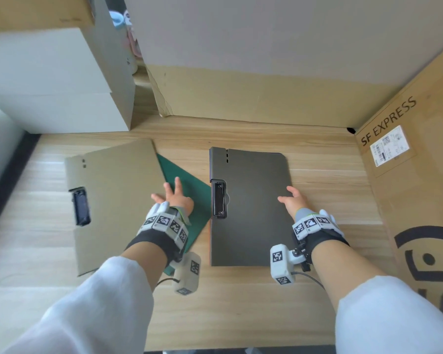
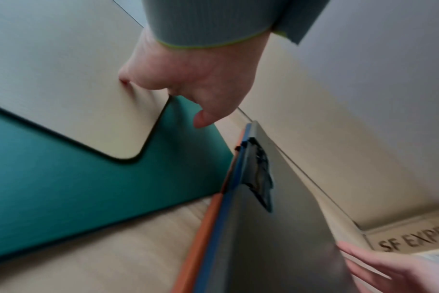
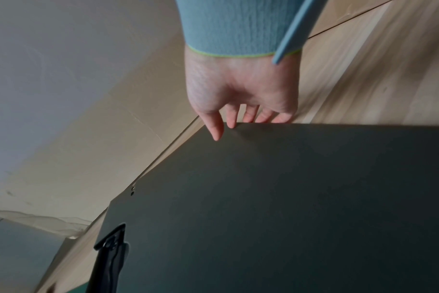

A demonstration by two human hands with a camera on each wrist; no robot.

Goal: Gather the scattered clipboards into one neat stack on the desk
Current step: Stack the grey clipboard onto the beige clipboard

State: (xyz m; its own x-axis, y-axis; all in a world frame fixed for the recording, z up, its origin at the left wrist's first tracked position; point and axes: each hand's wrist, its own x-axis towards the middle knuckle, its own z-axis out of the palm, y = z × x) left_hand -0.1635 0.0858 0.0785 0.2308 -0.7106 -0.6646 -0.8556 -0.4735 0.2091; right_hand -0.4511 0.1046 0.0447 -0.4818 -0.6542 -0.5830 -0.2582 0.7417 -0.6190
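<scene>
A beige clipboard (image 1: 118,200) lies tilted at the left, overlapping a green clipboard (image 1: 189,198). My left hand (image 1: 170,194) rests at the beige board's right edge with straight, spread fingers. In the left wrist view a fingertip presses the beige clipboard (image 2: 63,79) while the thumb (image 2: 201,121) hangs over the green clipboard (image 2: 88,188). A dark grey clipboard (image 1: 251,208) lies at the right, on top of a blue one (image 2: 228,208) and an orange one (image 2: 201,228). My right hand (image 1: 290,200) grips its right edge, fingers (image 3: 263,118) curled over the rim.
Cardboard boxes hem in the wooden desk (image 1: 241,302): a large one (image 1: 241,98) at the back, an SF Express box (image 1: 420,187) on the right, a white box (image 1: 49,80) at the back left. The desk's left edge (image 1: 8,182) drops off.
</scene>
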